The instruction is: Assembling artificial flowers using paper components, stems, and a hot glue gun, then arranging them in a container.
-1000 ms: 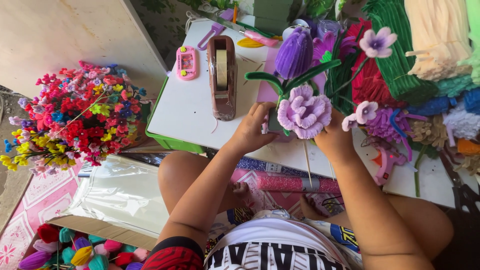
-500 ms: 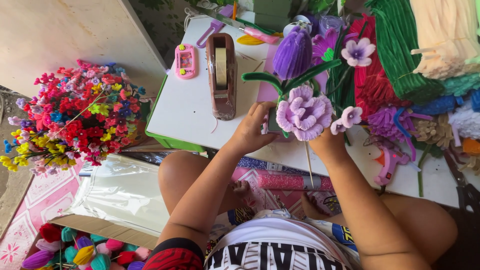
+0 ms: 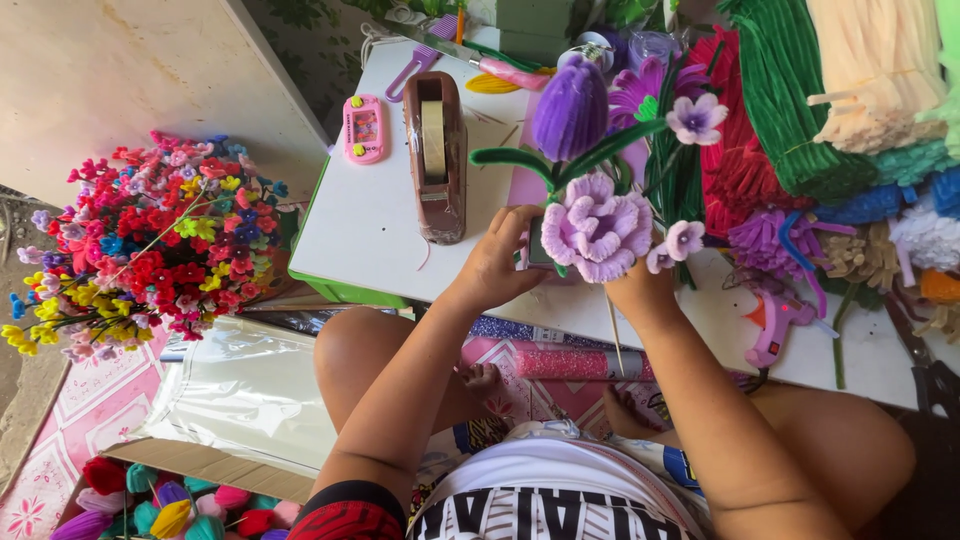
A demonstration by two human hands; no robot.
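Fingers of the left hand (image 3: 500,262) and right hand (image 3: 640,288) close around the purple flower bunch (image 3: 597,225).

White table (image 3: 380,225), tape dispenser (image 3: 437,155), glue gun (image 3: 772,325), pipe-cleaner piles (image 3: 790,110)

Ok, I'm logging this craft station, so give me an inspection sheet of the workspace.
Surface: white table, crowded on its far and right sides.
Job's things: lilac pipe-cleaner flower, purple tulip.
Clutter: brown tape dispenser, pink handheld toy, pink glue gun, pipe-cleaner bundles.
Grip: left hand at the flower; right hand under it, mostly hidden.
Cables: nothing seen.
Surroundings: flower bouquet, clear wrap.
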